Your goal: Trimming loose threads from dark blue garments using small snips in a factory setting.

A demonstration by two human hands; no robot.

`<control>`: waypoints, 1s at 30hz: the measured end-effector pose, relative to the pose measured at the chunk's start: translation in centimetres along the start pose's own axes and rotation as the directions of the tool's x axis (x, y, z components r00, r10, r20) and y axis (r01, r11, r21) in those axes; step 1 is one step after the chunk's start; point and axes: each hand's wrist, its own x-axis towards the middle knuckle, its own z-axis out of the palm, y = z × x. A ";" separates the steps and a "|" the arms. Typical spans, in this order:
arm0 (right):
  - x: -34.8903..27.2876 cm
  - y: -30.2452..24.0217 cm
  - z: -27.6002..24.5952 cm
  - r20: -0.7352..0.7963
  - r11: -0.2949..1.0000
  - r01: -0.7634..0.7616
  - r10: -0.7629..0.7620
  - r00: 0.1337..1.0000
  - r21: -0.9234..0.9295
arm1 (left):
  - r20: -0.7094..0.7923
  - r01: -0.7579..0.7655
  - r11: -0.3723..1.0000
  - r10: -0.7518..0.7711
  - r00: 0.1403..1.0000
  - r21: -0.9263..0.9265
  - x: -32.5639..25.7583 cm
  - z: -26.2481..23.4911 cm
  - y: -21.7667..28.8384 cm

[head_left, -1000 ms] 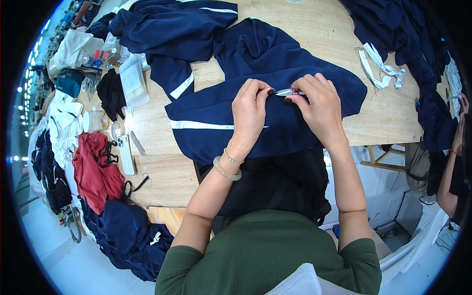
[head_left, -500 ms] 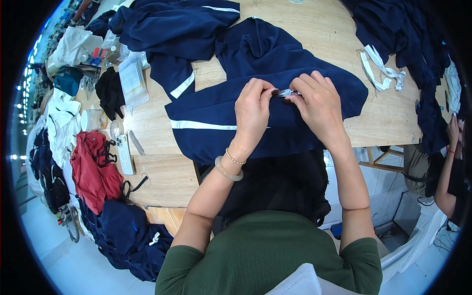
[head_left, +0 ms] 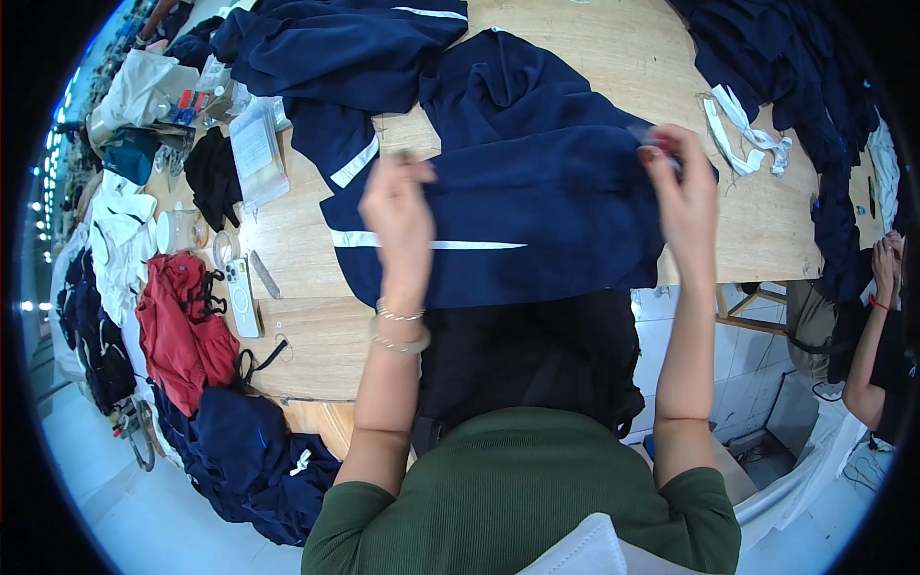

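A navy garment piece (head_left: 556, 206) with a white stripe (head_left: 479, 245) lies in front of me across the table's near edge. Over its left part is my left hand (head_left: 398, 216), its fingers curled together and blurred by motion; whether anything is pinched there I cannot make out. My right hand (head_left: 685, 187) is at the garment's right end, fingers closed. Something small and shiny shows at its fingertips, too smeared to name. The two hands are wide apart, with the dark cloth stretching between them.
More navy garments (head_left: 345, 57) lie at the far left and navy cloth (head_left: 767, 57) at the far right. White strips (head_left: 743, 134) rest on the table's right. At left are a phone (head_left: 241, 297), a red garment (head_left: 182, 326) and a clear jar (head_left: 180, 230). Another person's arm (head_left: 872, 335) shows at right.
My hands, earlier close together over the middle of the garment around a small shiny thing, have moved apart: left hand leftward, right hand rightward. The garment's near and right edges have shifted slightly.
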 end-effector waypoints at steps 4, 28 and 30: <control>-1.6 5.2 -4.4 -0.154 0.976 -0.155 0.179 0.972 0.151 | -0.233 0.111 0.936 -0.032 0.972 0.333 0.7 -8.5 -4.9; -3.2 -6.9 5.2 0.449 0.888 -0.099 -0.129 0.884 0.450 | 0.369 0.400 0.627 -0.187 0.910 -0.668 -3.1 -7.0 0.2; -3.2 -9.5 7.2 0.501 0.933 -0.026 -0.170 0.849 0.360 | 0.429 0.406 0.606 -0.117 0.896 -0.684 -2.8 -6.5 2.3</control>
